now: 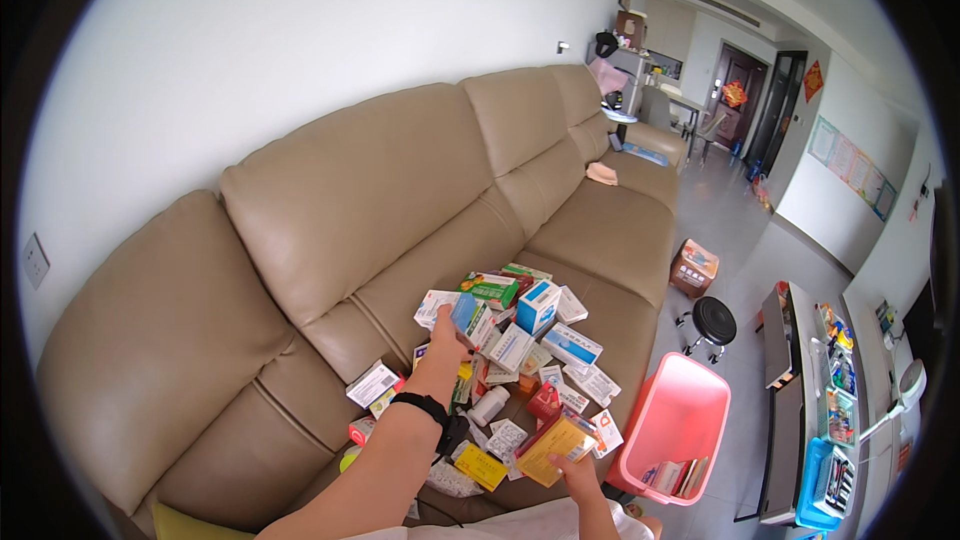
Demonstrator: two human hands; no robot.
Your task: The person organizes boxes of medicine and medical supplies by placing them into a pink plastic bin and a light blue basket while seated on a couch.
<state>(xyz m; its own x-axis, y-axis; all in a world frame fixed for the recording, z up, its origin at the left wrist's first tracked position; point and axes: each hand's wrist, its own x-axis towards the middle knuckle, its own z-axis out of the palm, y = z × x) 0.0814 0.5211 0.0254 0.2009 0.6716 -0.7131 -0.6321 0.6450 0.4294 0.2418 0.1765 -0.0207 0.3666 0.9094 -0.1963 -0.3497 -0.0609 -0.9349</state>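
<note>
A heap of medicine boxes, blister packs and a white bottle (pixel 489 405) lies on a brown leather sofa (pixel 360 180). My left hand (pixel 451 334), at the far side of the heap, grips a white and blue medicine box (pixel 466 309); its fingers are partly hidden. A black band (pixel 424 406) circles that wrist. Nearer to me, my right hand (pixel 576 471) holds a yellow-orange box (pixel 553 450) over the sofa's front edge. Close by lie a red box (pixel 544 401) and a yellow box (pixel 480 466). A blue and white box (pixel 538 306) stands amid the heap.
To the right, a pink plastic bin (pixel 679 412) on the floor holds a few flat items. Beyond it are a black round stool (pixel 714 319) and a brown storage box (pixel 694 268). A TV cabinet (pixel 784 420) bearing several baskets runs along the right.
</note>
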